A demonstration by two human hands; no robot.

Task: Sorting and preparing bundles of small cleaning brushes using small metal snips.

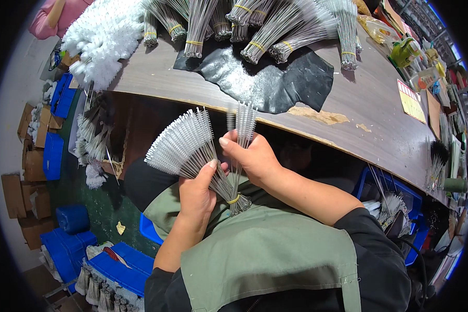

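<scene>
My left hand (pixel 198 193) grips a fanned bunch of thin wire brushes (pixel 184 143) with white bristle tips, their twisted metal stems bound by a yellow rubber band (pixel 234 199) near the bottom. My right hand (pixel 250 156) pinches a few separate brushes (pixel 243 122) upright beside the fan, their tips blurred. Both hands are over my lap, just in front of the table's edge. A grey-green apron (pixel 275 255) covers my lap.
On the wooden table (pixel 369 104) lie several banded brush bundles (pixel 275 28) on a black sheet (pixel 268 78), with a white brush pile (pixel 101 39) at left. Blue crates (pixel 53 156) and cardboard boxes (pixel 28 166) stand on the floor. A blue bin (pixel 395 200) with brushes sits at right.
</scene>
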